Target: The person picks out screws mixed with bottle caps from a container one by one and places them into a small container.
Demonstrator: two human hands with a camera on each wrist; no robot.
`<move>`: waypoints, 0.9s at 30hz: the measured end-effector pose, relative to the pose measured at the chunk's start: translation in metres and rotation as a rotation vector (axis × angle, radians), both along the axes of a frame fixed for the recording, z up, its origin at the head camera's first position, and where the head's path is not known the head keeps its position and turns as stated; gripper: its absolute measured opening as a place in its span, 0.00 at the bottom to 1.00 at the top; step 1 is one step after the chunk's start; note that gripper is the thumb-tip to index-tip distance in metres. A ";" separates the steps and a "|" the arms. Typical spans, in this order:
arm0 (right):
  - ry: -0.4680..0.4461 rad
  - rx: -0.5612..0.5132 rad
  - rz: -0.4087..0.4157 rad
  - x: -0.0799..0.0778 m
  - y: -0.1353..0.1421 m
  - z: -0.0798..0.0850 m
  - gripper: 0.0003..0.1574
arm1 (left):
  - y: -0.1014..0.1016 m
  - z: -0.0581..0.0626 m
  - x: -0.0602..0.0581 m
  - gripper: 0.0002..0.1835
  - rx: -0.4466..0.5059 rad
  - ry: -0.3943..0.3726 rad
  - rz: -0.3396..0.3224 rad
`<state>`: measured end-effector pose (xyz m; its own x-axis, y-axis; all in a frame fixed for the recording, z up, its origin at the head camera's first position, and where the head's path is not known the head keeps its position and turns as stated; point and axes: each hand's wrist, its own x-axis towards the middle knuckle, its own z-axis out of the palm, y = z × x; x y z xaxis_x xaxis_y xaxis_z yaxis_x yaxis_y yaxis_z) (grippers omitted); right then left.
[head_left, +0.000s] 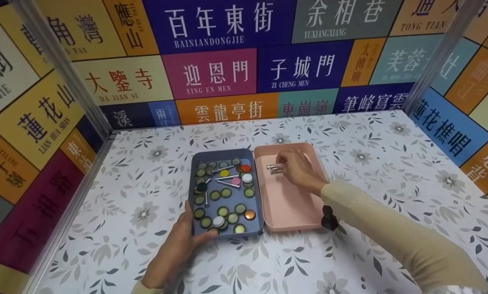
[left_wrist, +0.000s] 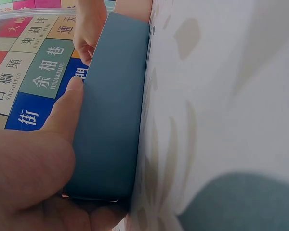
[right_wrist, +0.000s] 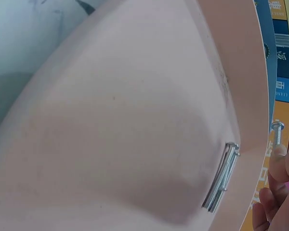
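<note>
My left hand (head_left: 180, 234) grips the near left corner of a blue tray (head_left: 237, 199), thumb at its front rim and fingers along the left side. Bottle caps (head_left: 225, 192) and several long screws (head_left: 227, 177) lie scattered in it. Over the pink tray (head_left: 284, 204), my right hand (head_left: 297, 167) pinches a metal screw (right_wrist: 278, 132) between thumb and fingertips, head end outward. Below that hand, a small bundle of screws (right_wrist: 221, 178) lies side by side on the pink floor by the wall, as the right wrist view shows. The left wrist view shows mainly the blue tray's outer wall (left_wrist: 111, 110).
Both trays stand side by side on a flower-patterned table cover (head_left: 145, 212). Behind and beside the table rise panels (head_left: 211, 73) printed with coloured street-name signs, with clear posts (head_left: 84, 94) at the corners.
</note>
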<state>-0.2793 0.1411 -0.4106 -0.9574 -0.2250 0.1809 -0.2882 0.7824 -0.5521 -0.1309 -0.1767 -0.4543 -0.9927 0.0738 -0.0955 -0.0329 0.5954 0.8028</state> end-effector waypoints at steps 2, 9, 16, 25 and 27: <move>-0.020 -0.010 -0.004 -0.002 0.003 0.000 0.04 | 0.000 0.000 0.000 0.68 -0.011 0.010 -0.009; -0.039 -0.056 0.036 -0.007 0.012 -0.004 0.03 | 0.000 0.001 0.001 0.69 -0.018 -0.002 -0.007; -0.049 -0.129 0.058 -0.008 0.014 -0.008 0.02 | 0.000 -0.001 0.001 0.68 -0.031 -0.007 0.002; -0.089 -0.114 0.031 -0.011 0.018 -0.013 0.03 | 0.000 0.002 0.002 0.68 -0.023 0.019 -0.005; -0.118 -0.113 0.008 -0.011 0.018 -0.013 0.04 | 0.000 0.001 0.002 0.68 -0.023 0.019 -0.002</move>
<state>-0.2905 0.1595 -0.4240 -0.9717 -0.2174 0.0918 -0.2222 0.7114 -0.6668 -0.1288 -0.1762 -0.4529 -0.9941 0.0741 -0.0786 -0.0166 0.6135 0.7895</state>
